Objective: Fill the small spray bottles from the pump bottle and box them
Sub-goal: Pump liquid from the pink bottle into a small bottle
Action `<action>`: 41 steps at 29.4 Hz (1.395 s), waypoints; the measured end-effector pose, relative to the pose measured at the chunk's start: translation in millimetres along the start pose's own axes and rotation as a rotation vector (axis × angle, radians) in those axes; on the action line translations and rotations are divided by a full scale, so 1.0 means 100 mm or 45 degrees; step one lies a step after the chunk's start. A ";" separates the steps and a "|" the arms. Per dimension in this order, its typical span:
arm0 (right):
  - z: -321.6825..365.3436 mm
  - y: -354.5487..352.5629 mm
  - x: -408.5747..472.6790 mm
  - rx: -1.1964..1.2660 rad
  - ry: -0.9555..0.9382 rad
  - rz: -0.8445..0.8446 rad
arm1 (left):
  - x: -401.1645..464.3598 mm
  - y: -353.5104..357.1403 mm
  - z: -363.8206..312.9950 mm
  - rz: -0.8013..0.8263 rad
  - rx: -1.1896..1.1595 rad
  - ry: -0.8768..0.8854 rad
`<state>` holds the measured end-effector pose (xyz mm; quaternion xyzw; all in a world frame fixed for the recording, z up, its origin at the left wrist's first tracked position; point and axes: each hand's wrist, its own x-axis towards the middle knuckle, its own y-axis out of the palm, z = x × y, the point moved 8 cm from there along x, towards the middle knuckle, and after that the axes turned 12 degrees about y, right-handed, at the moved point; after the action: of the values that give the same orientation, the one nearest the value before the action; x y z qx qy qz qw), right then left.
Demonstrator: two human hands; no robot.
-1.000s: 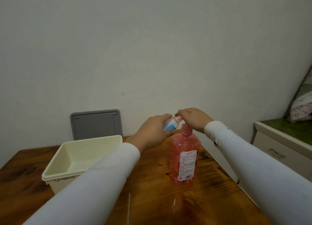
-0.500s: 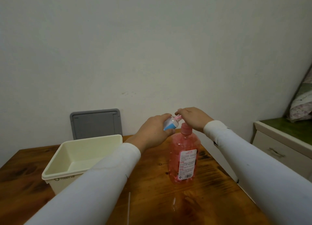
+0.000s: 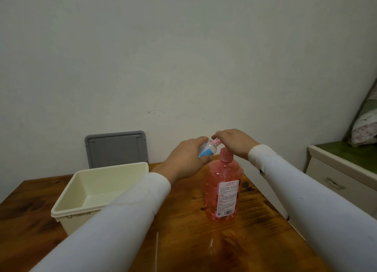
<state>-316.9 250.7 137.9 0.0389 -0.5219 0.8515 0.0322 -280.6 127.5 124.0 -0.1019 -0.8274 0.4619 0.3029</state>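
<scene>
From the head camera, the left hand [image 3: 186, 161] curls round a small spray bottle [image 3: 206, 151], holding it tilted just above and left of the pump bottle [image 3: 222, 187], which stands upright on the wooden table [image 3: 255, 226]. The small bottle's long axis slants, its open neck pointing up and right toward the pink pump spout, its blue-labelled base down-left inside the palm. The right hand [image 3: 234, 142] rests on top of the pump head, fingers bent over it and pressing down. The small bottle looks light, thin-walled and likely slick if soap spills; gripping round its body seems right. The pump bottle looks nearly full, so heavy and steady; best steadied at the neck. The cream box [image 3: 67, 207] sits open to the left.
</scene>
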 end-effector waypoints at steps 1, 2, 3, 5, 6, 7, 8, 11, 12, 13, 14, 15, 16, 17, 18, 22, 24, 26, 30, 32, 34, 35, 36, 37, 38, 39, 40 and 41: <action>-0.01 0.02 -0.01 -0.023 -0.015 0.002 | 0.00 0.02 0.01 0.004 -0.009 -0.003; -0.02 0.05 -0.03 -0.045 -0.019 0.003 | -0.01 0.05 0.03 0.010 -0.021 -0.004; -0.03 0.08 -0.04 -0.087 -0.028 0.002 | -0.02 0.08 0.04 0.015 -0.036 -0.008; -0.05 0.13 -0.03 -0.112 -0.015 0.011 | -0.03 0.11 0.06 0.027 -0.051 -0.016; -0.07 0.13 -0.03 -0.096 0.003 0.014 | -0.04 0.11 0.06 0.036 -0.047 -0.018; -0.06 0.14 -0.03 -0.124 -0.011 0.013 | -0.04 0.11 0.06 0.038 -0.038 -0.023; -0.05 0.11 -0.02 -0.123 -0.018 0.002 | -0.03 0.09 0.05 0.035 -0.026 -0.021; -0.03 0.02 0.01 0.021 0.009 -0.009 | -0.01 0.02 0.01 0.013 -0.008 -0.002; -0.03 0.00 0.02 0.046 0.023 -0.009 | 0.00 0.00 0.00 0.007 -0.012 0.002; -0.03 -0.01 0.03 0.059 0.029 -0.014 | 0.01 -0.01 -0.01 0.004 -0.020 0.005; -0.04 -0.02 0.04 0.073 0.031 -0.022 | 0.01 -0.02 -0.02 0.001 -0.027 0.009; -0.05 -0.01 0.02 0.089 0.031 -0.020 | 0.01 -0.02 -0.01 -0.001 -0.036 0.009; -0.05 0.00 -0.01 0.106 0.027 -0.014 | 0.00 0.00 0.00 0.001 -0.046 0.005; -0.05 0.02 -0.03 0.111 0.028 -0.007 | 0.00 0.02 0.01 0.008 -0.055 -0.004; -0.06 0.06 -0.05 0.094 0.040 0.009 | -0.01 0.05 0.03 0.019 -0.060 -0.012; -0.09 0.11 -0.03 0.068 0.072 0.007 | -0.04 0.09 0.05 0.055 -0.036 -0.024; -0.04 0.07 -0.03 0.025 0.037 0.021 | -0.02 0.05 0.03 0.046 -0.029 -0.016; -0.03 0.01 0.00 0.082 0.050 0.005 | 0.00 -0.01 0.00 0.034 -0.011 0.002; -0.01 -0.01 0.02 0.057 0.034 0.005 | 0.03 -0.03 -0.01 0.037 0.002 0.013; -0.04 0.03 -0.02 0.090 0.041 0.006 | 0.01 0.01 0.00 0.038 -0.015 0.001; -0.09 0.09 -0.03 0.153 0.093 0.021 | -0.01 0.07 0.03 0.052 -0.036 -0.019; -0.11 0.10 -0.04 0.193 0.114 0.021 | -0.02 0.09 0.04 0.061 -0.037 -0.027; -0.12 0.11 -0.04 0.174 0.115 0.006 | -0.02 0.09 0.04 0.066 -0.032 -0.029; -0.11 0.10 -0.03 0.128 0.097 -0.008 | -0.02 0.09 0.05 0.069 -0.024 -0.028; -0.09 0.10 -0.03 0.098 0.082 0.002 | -0.01 0.08 0.04 0.071 -0.017 -0.023; -0.06 0.08 -0.02 0.072 0.051 0.008 | -0.01 0.07 0.03 0.069 -0.011 -0.016; -0.05 0.05 -0.02 0.084 0.047 -0.011 | 0.00 0.05 0.02 0.062 -0.012 -0.012; -0.03 0.02 -0.02 0.090 0.045 -0.025 | 0.00 0.03 0.01 0.049 -0.017 -0.009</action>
<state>-315.5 252.5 134.1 0.0302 -0.4903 0.8697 0.0485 -281.4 128.4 120.6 -0.1181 -0.8294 0.4625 0.2902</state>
